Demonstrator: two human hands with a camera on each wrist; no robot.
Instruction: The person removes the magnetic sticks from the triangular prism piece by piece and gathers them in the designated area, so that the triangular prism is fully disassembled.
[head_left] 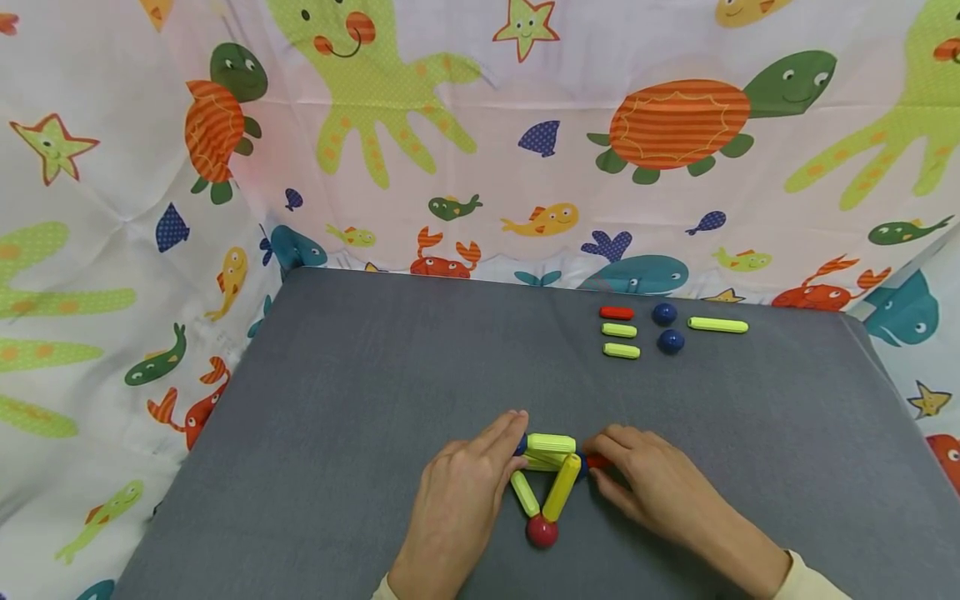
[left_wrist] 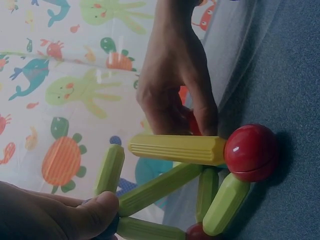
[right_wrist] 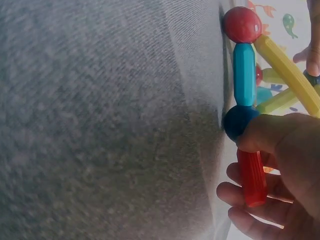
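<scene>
A frame of plastic rods and balls stands before me on the grey table. Its red ball (head_left: 542, 531) faces me, joined to a yellow rod (head_left: 562, 488) and a light green rod (head_left: 525, 494). At the left corner my left hand (head_left: 461, 496) pinches a dark blue ball (head_left: 521, 445), mostly hidden by the fingers. Opposite it, my right hand (head_left: 660, 483) holds a red rod (right_wrist: 252, 175) against a blue ball (right_wrist: 241, 122), its thumb at their joint and its fingers behind the rod. A turquoise rod (right_wrist: 244, 75) links that blue ball to the red one.
Loose pieces lie at the back right: a short red rod (head_left: 617, 313), two short green rods (head_left: 619, 330), two blue balls (head_left: 664, 314) and a longer green rod (head_left: 717, 325). A sea-animal printed cloth (head_left: 495, 158) hangs behind the table and along its left side.
</scene>
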